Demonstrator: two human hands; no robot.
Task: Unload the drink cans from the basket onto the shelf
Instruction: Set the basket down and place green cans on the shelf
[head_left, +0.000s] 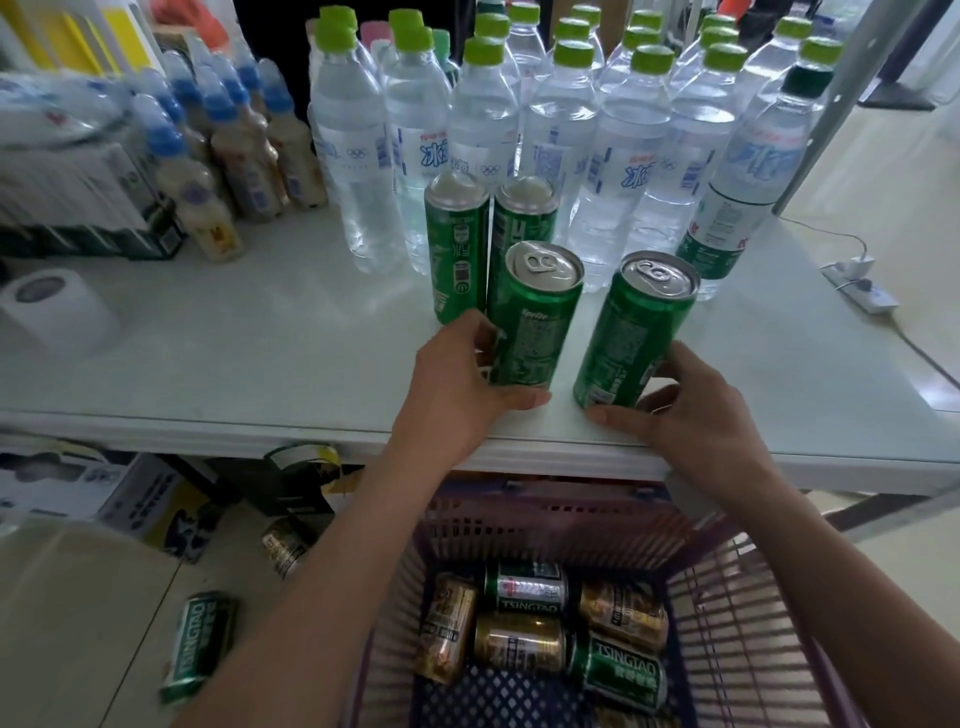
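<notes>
Drink cans (524, 636) lie sideways in the purple basket (727, 613): rigid, smooth, likely heavy, best gripped mid-body. Beyond, on the shelf (260, 358), left hand (457, 389) wraps one green can (537, 322) low down; right hand (701, 421) wraps another green can (631, 338).

Pale floor (883, 171) gleaming in daylight at upper right, white power strip (862, 291) lying at right edge, grey metal post (828, 104) slanting above it, cardboard boxes (140, 499) sitting at lower left

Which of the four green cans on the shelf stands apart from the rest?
The one the right hand grips, the rightmost can. Bare shelf separates it from the can in the left hand and the two cans behind it, all crowded together.
</notes>
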